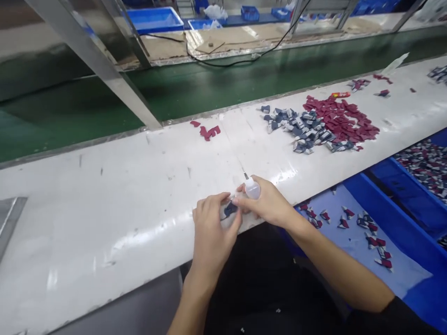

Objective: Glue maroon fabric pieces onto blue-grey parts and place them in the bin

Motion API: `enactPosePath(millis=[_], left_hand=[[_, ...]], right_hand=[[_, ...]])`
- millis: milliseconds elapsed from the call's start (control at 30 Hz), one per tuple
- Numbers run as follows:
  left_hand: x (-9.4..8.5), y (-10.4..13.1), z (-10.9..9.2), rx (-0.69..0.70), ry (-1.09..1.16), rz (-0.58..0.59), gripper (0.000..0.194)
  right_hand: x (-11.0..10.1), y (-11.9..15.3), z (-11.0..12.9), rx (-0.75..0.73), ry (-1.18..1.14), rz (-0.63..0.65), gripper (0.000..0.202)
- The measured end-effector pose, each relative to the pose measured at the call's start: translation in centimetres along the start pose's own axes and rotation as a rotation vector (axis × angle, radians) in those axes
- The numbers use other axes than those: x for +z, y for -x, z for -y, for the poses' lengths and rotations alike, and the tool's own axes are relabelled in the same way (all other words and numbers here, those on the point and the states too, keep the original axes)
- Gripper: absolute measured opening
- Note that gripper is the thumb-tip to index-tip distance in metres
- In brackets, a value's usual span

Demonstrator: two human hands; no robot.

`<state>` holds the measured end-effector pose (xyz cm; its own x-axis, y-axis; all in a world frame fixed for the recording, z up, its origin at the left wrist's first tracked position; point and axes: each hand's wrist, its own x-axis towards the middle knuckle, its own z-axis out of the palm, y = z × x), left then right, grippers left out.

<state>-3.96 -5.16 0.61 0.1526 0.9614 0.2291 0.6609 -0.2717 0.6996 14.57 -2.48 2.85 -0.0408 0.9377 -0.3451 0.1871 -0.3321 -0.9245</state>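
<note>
While the left hand (211, 221) pinches a small dark part (229, 209) by the near edge of the counter (104, 200), the right hand (268, 200) meets it from the right, thumb tip at the part, with a needle-tipped bottle (252, 189) tucked in its grip, tip pointing far and slightly left! Tiny piece, this one: looks light and stiff, likely hard plastic, so a pinch on its sides should suit it, little to crush but easily fumbled. And the bottle? Translucent, rounded, probably soft-walled and a touch slippery; best cradled around the body, because a hard squeeze could push out any contents. Over to the far right, dark-and-grey parts (307, 128) lie heaped against red pieces (349, 121), equally light-looking.
</note>
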Motion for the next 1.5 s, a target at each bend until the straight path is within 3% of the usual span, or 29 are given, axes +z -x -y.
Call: enactPosePath(millis=[67,133,233,300,400,500,567,667,733,900,1067,1500], left_hand=[[-0.4,0.6,0.4,0.008,-0.085,-0.009,0.015],[-0.5,1.1,0.5,-0.006,-0.141,-0.049,0.02],[-0.1,1.8,0.4,-0.061,-0.231,-0.124,0.039],[0.2,2.0,0.2,-0.093,-0.262,-0.134,0.037],[0.2,1.5,0.0,-0.076,-0.178,-0.033,0.022],[-0.5,1.0,0.0,0.024,-0.064,0.154,0.053],[-0.8,1.0,0.1,0.07,-0.047,0.166,0.068],[-0.5,1.5,0.2,0.021,-0.103,0.032,0.054],[0.0,2.0,0.2,-0.056,-0.174,-0.047,0.041],[0.2,2.6,0.0,-0.06,-0.207,-0.04,0.009],[-0.2,2.5,-0.2,-0.079,-0.165,-0.013,0.025],[0.5,2.6,0.2,-0.047,-0.172,-0.07,0.016]], right_hand=[[-0.5,0.2,-0.3,-0.069,0.098,-0.098,0.05],[-1.5,0.4,-0.6,-0.115,0.11,-0.182,0.049],[-2.7,1.3,-0.9,-0.105,-0.003,-0.111,0.038],[-3.1,1.8,-0.8,-0.148,-0.071,-0.031,0.037],[-3.0,2.2,-0.5,-0.255,-0.132,-0.023,0.045],[-2.8,2.0,-0.4,-0.316,-0.228,-0.138,0.04],[-2.6,1.6,-0.5,-0.326,-0.349,-0.181,0.039],[-2.0,0.9,-0.7,-0.317,-0.462,-0.198,0.038],[-1.4,0.6,-0.9,-0.309,-0.407,-0.246,0.038],[0.2,-0.1,-1.5,-0.329,-0.195,-0.265,0.043],[1.4,-0.1,-2.0,-0.369,-0.194,-0.242,0.045],[1.7,0.3,-2.5,-0.461,0.001,-0.232,0.036]])
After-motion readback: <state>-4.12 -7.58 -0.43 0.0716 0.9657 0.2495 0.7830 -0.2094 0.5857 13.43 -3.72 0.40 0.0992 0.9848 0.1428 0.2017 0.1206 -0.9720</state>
